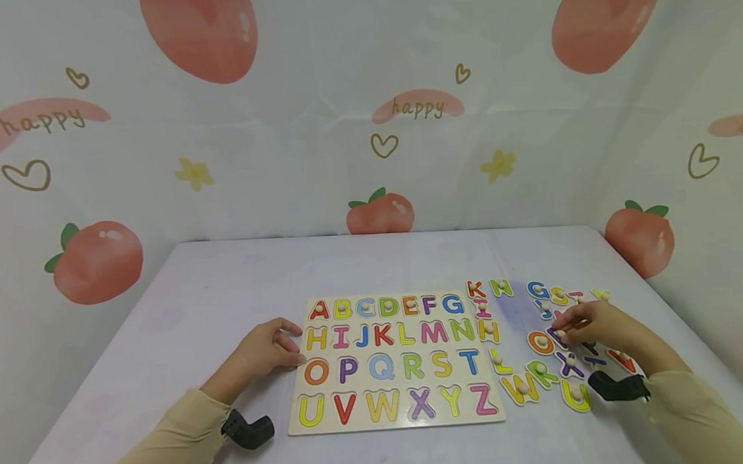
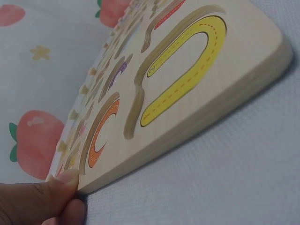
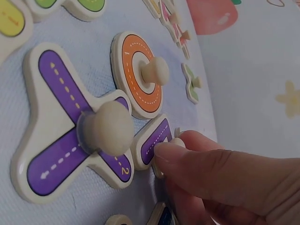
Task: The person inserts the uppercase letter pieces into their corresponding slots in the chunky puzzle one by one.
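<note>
A wooden alphabet puzzle board (image 1: pixel 383 423) lies on the table. My left hand (image 1: pixel 265 353) holds its left edge; in the left wrist view, the thumb (image 2: pixel 68 177) lies over the rim with a finger below. Knobbed letters A to E sit in the top row. Right of the board, my right hand (image 1: pixel 597 323) pinches the knob of a purple letter piece (image 3: pixel 157 138), mostly hidden by the fingers. Close by lie the orange O (image 3: pixel 126 70) and purple X (image 3: pixel 58 126), each with a round knob.
More knobbed letters lie loose on the right, among them W (image 1: pixel 515 391), U (image 1: pixel 573 397), R (image 1: pixel 540 376) and L (image 1: pixel 501 364). K (image 1: pixel 473 288), I and H (image 1: pixel 489 335) lie against or over the board's right edge. A patterned cloth (image 1: pixel 317 178) hangs behind the table.
</note>
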`<action>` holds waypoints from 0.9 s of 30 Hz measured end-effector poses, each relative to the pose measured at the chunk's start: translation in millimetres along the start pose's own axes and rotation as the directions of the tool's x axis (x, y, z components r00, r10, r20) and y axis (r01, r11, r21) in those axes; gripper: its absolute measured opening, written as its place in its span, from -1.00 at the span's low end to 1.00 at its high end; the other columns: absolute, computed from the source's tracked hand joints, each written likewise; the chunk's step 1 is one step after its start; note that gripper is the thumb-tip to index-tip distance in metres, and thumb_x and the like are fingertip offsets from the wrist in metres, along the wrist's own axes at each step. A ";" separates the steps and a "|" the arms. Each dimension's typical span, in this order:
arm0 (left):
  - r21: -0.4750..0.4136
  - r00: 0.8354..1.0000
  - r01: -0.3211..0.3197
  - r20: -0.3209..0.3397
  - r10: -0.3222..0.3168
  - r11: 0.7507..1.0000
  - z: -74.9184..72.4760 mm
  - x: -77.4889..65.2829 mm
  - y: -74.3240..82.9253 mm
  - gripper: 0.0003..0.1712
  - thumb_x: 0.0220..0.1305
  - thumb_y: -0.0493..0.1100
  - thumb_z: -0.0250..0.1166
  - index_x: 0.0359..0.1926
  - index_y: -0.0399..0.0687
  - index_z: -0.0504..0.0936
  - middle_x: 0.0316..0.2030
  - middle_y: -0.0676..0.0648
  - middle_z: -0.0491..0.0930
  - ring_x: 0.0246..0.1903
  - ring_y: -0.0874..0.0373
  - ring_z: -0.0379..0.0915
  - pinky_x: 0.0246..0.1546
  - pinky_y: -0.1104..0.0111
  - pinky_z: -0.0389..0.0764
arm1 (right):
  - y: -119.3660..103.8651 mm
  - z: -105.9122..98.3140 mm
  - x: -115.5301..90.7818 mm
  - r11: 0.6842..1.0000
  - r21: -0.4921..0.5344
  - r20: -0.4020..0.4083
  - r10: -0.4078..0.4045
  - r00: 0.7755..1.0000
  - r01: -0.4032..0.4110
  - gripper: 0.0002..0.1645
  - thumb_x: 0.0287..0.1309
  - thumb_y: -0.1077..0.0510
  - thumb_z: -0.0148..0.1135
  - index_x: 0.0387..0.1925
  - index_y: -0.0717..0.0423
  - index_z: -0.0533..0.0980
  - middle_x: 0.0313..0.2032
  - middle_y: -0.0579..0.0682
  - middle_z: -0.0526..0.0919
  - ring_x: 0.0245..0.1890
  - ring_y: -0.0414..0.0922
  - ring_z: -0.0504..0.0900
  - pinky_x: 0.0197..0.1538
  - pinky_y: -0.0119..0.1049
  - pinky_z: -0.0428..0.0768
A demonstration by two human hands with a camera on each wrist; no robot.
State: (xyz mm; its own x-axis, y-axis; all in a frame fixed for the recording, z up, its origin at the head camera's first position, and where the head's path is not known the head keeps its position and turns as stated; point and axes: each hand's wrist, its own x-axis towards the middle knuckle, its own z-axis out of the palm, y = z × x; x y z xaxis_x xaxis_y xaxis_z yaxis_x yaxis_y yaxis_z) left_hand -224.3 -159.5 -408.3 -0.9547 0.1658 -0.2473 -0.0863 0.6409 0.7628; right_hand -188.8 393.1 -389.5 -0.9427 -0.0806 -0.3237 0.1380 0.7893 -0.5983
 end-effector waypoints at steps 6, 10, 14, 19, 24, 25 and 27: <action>0.014 1.000 -0.010 -0.003 0.010 1.000 -0.6 0.4 0.8 -0.42 -0.02 -0.26 0.50 0.03 -0.29 0.49 -0.46 -0.04 0.62 -0.47 0.16 0.48 -0.41 0.35 0.50 | 3.1 0.7 2.5 1.000 -0.026 -0.003 0.000 1.000 -0.001 -0.73 0.11 0.18 0.35 -0.14 0.19 0.61 -0.24 -0.02 0.67 -0.27 -0.10 0.53 -0.19 -0.26 0.50; 0.014 1.000 -0.003 -0.004 0.003 1.000 -0.1 0.6 0.6 -0.42 -0.02 -0.25 0.50 0.03 -0.29 0.49 -0.45 -0.04 0.62 -0.47 0.16 0.47 -0.41 0.35 0.50 | -0.9 -0.5 0.9 0.999 -0.040 -0.009 0.003 1.000 -0.003 -0.69 0.12 0.10 0.36 -0.13 0.17 0.61 -0.27 -0.04 0.66 -0.29 -0.10 0.51 -0.22 -0.25 0.48; 0.008 1.000 -0.001 -0.006 0.001 1.000 0.1 1.0 0.4 -0.42 -0.03 -0.27 0.50 0.03 -0.30 0.48 -0.44 -0.06 0.61 -0.49 0.17 0.48 -0.42 0.35 0.50 | -11.9 -2.3 -0.4 0.999 -0.025 -0.028 -0.024 0.999 0.023 -0.66 0.14 0.07 0.35 -0.12 0.21 0.60 -0.28 -0.03 0.66 -0.31 -0.10 0.53 -0.22 -0.24 0.52; 0.011 1.000 0.012 -0.006 -0.012 1.000 0.8 1.1 -0.3 -0.43 -0.03 -0.29 0.49 0.02 -0.29 0.48 -0.43 -0.08 0.60 -0.49 0.16 0.49 -0.42 0.36 0.50 | -36.7 -1.8 6.6 0.995 0.017 -0.057 -0.099 0.993 0.100 -0.63 0.13 0.04 0.36 -0.12 0.21 0.61 -0.27 -0.02 0.69 -0.28 -0.09 0.60 -0.17 -0.22 0.58; 0.013 1.000 0.026 -0.009 -0.025 1.000 1.3 1.6 -1.0 -0.44 -0.03 -0.28 0.49 0.03 -0.26 0.49 -0.41 -0.08 0.59 -0.48 0.15 0.49 -0.41 0.36 0.49 | -73.3 6.3 23.3 0.988 0.031 -0.101 -0.149 0.984 0.153 -0.65 0.14 0.02 0.35 -0.12 0.16 0.62 -0.22 0.00 0.71 -0.19 -0.06 0.64 -0.08 -0.17 0.58; 0.018 1.000 0.024 -0.009 -0.024 1.000 1.2 1.6 -1.0 -0.44 -0.02 -0.28 0.49 0.03 -0.26 0.49 -0.41 -0.08 0.59 -0.48 0.15 0.49 -0.41 0.36 0.49 | -81.3 9.0 27.4 0.987 0.032 -0.112 -0.151 0.982 0.156 -0.65 0.15 0.02 0.35 -0.11 0.14 0.62 -0.20 0.00 0.71 -0.18 -0.07 0.63 -0.05 -0.14 0.58; 0.021 1.000 0.023 -0.009 -0.023 1.000 1.2 1.6 -0.8 -0.44 -0.02 -0.27 0.49 0.03 -0.26 0.49 -0.41 -0.08 0.59 -0.48 0.15 0.49 -0.41 0.36 0.49 | -96.5 15.9 36.8 0.985 0.036 -0.128 -0.165 0.978 0.171 -0.66 0.16 0.02 0.34 -0.10 0.13 0.62 -0.18 0.02 0.71 -0.15 -0.07 0.62 0.00 -0.10 0.56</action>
State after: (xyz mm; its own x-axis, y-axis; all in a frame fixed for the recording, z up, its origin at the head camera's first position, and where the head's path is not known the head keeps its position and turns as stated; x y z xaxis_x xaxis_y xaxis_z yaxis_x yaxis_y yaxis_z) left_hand -225.4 -158.9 -410.0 -0.9550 0.1445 -0.2591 -0.1021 0.6600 0.7443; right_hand -231.9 304.2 -355.3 -0.9835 -0.1312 -0.1246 -0.0140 0.7415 -0.6708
